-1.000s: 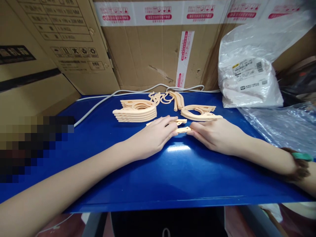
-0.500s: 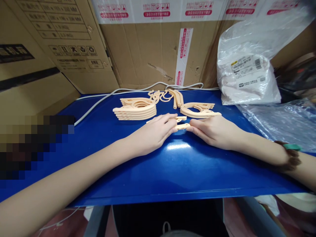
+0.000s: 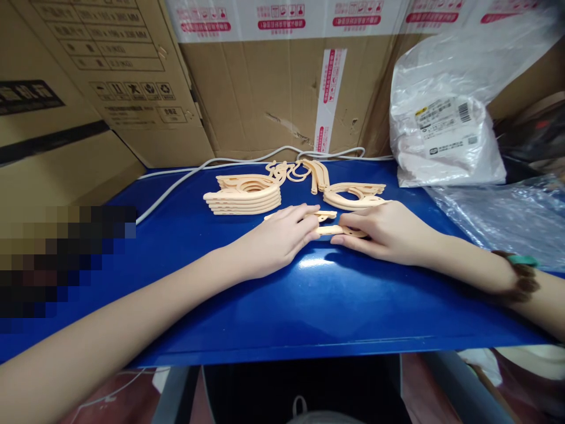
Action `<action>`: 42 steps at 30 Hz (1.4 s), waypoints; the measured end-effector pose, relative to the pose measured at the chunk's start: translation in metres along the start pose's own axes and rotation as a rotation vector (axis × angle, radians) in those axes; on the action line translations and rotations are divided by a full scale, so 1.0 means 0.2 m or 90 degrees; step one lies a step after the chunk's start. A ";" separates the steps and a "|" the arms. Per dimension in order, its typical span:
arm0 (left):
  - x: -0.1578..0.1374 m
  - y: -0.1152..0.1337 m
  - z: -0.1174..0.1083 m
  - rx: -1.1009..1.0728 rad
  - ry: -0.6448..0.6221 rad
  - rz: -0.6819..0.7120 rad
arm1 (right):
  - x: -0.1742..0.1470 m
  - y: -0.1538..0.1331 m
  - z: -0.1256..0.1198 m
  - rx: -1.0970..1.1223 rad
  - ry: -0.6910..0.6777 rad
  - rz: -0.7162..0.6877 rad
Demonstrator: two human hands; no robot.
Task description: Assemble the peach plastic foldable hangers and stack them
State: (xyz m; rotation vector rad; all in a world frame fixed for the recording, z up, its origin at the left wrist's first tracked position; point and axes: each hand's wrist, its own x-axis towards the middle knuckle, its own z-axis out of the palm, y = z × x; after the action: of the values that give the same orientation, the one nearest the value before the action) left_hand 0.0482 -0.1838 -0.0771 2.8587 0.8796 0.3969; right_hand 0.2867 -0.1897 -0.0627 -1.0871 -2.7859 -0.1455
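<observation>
Where our left hand (image 3: 282,237) lies: palm down over the middle of the blue table (image 3: 247,330).
Left fingers: drawn in close, thumb and fingers holding the end of the cream near strip (image 3: 327,230).
Near strip: we see it bridge the small gap between our two hands.
Far strip (image 3: 326,216): just behind the near one, running out from under our left fingers.
Right hand (image 3: 388,231): palm down, a finger touching the near strip; we keep only a narrow space between finger and thumb, where a curved cream part (image 3: 354,233) shows, and we cannot tell whether they pinch it.
Right wrist: we wear a brown hair tie (image 3: 521,282) on it.
Left stack (image 3: 242,203): curved cream pieces in flat layers behind our left hand.
Right stack (image 3: 348,204): similar pieces, partly hidden by our right hand.
Cream hooks (image 3: 279,172): clustered behind the left stack, with arched pieces (image 3: 320,178) to their right.
Back edge: a white cable (image 3: 189,175) runs before the cardboard box (image 3: 260,88).
Right side: a white plastic bag (image 3: 441,135) stands by a clear plastic sheet (image 3: 507,218).
</observation>
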 end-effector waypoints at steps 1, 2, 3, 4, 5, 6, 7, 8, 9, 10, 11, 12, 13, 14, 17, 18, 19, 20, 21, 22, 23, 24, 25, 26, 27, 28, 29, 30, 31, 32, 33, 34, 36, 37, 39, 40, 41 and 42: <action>0.00 0.01 0.00 -0.005 -0.009 0.004 | 0.00 0.00 0.00 0.018 0.001 -0.004; 0.00 0.01 -0.01 -0.013 -0.017 0.010 | 0.00 0.01 0.00 0.037 0.003 -0.013; 0.00 0.02 -0.01 -0.024 -0.023 0.018 | 0.00 0.01 0.00 0.056 0.006 -0.028; 0.00 0.02 -0.02 -0.038 -0.028 0.027 | 0.00 0.01 -0.01 0.073 0.012 -0.047; 0.00 0.03 -0.03 -0.052 -0.034 0.036 | 0.00 0.00 -0.01 0.090 0.020 -0.069; 0.00 0.03 -0.03 -0.066 -0.038 0.041 | -0.01 -0.01 -0.01 0.105 0.028 -0.093; 0.00 0.03 -0.04 -0.079 -0.041 0.041 | -0.01 -0.02 -0.01 0.115 0.037 -0.117; 0.01 0.04 -0.05 -0.092 -0.043 0.038 | -0.01 -0.04 -0.01 0.123 0.046 -0.141; 0.01 0.04 -0.05 -0.106 -0.046 0.032 | -0.02 -0.06 -0.01 0.126 0.053 -0.163; 0.01 0.04 -0.06 -0.118 -0.047 0.025 | -0.03 -0.08 -0.02 0.127 0.058 -0.185; 0.01 0.03 -0.06 -0.128 -0.048 0.018 | -0.03 -0.10 -0.03 0.126 0.060 -0.203; 0.01 0.03 -0.06 -0.137 -0.049 0.011 | -0.04 -0.12 -0.04 0.123 0.063 -0.214; 0.01 0.03 -0.06 -0.147 -0.047 0.007 | -0.04 -0.14 -0.04 0.118 0.066 -0.221; 0.01 0.03 -0.06 -0.158 -0.042 0.003 | -0.04 -0.16 -0.05 0.111 0.069 -0.223; 0.01 0.01 -0.05 -0.197 -0.015 -0.007 | -0.05 -0.18 -0.07 0.098 0.077 -0.215; 0.01 0.00 -0.05 -0.207 -0.004 -0.013 | -0.05 -0.18 -0.07 0.097 0.076 -0.209; 0.01 -0.01 -0.04 -0.213 0.006 -0.019 | -0.05 -0.18 -0.07 0.097 0.070 -0.202; 0.01 -0.02 -0.04 -0.217 0.016 -0.026 | -0.05 -0.17 -0.06 0.098 0.059 -0.193; 0.01 -0.02 -0.03 -0.218 0.026 -0.031 | -0.05 -0.17 -0.06 0.100 0.043 -0.184; 0.01 -0.03 -0.03 -0.217 0.036 -0.034 | -0.05 -0.16 -0.06 0.104 0.026 -0.177; 0.02 -0.03 -0.03 -0.214 0.047 -0.036 | -0.05 -0.16 -0.05 0.109 0.011 -0.171; 0.02 -0.04 -0.02 -0.208 0.060 -0.039 | -0.04 -0.16 -0.05 0.114 -0.001 -0.168; 0.02 -0.04 -0.02 -0.200 0.070 -0.040 | -0.04 -0.15 -0.04 0.120 -0.009 -0.168; 0.02 -0.04 -0.02 -0.190 0.081 -0.042 | -0.03 -0.15 -0.04 0.125 -0.015 -0.170; 0.02 -0.04 -0.02 -0.180 0.091 -0.045 | -0.03 -0.15 -0.04 0.129 -0.021 -0.175; 0.02 -0.04 -0.02 -0.171 0.098 -0.047 | -0.03 -0.15 -0.04 0.134 -0.026 -0.179; 0.02 -0.04 -0.02 -0.163 0.103 -0.049 | -0.02 -0.15 -0.04 0.139 -0.032 -0.182; 0.02 -0.04 -0.02 -0.155 0.105 -0.050 | -0.02 -0.15 -0.05 0.145 -0.037 -0.186; 0.02 -0.03 -0.02 -0.149 0.105 -0.050 | -0.02 -0.16 -0.05 0.149 -0.040 -0.188; 0.02 -0.03 -0.02 -0.144 0.105 -0.049 | -0.02 -0.16 -0.05 0.152 -0.042 -0.189; 0.02 -0.03 -0.03 -0.139 0.105 -0.048 | -0.02 -0.16 -0.05 0.153 -0.042 -0.192; 0.02 -0.03 -0.03 -0.133 0.107 -0.047 | -0.02 -0.16 -0.05 0.153 -0.041 -0.195; 0.02 -0.03 -0.03 -0.116 0.110 -0.044 | -0.02 -0.15 -0.05 0.150 -0.031 -0.202; 0.02 -0.02 -0.03 -0.105 0.109 -0.041 | -0.02 -0.15 -0.05 0.149 -0.023 -0.205; 0.01 -0.01 -0.03 -0.077 0.100 -0.031 | -0.02 -0.15 -0.04 0.149 -0.003 -0.207; 0.01 -0.01 -0.03 -0.063 0.093 -0.027 | -0.02 -0.15 -0.04 0.148 0.012 -0.205; 0.01 0.00 -0.03 -0.049 0.086 -0.025 | -0.03 -0.15 -0.04 0.142 0.028 -0.200; 0.01 0.00 -0.03 -0.036 0.080 -0.024 | -0.03 -0.14 -0.04 0.132 0.045 -0.192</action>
State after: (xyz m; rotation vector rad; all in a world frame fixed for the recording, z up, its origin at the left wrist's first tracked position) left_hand 0.0478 -0.1834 -0.0703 2.7872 0.9259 0.5934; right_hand 0.2719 -0.2154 -0.0571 -0.6003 -2.8058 0.0711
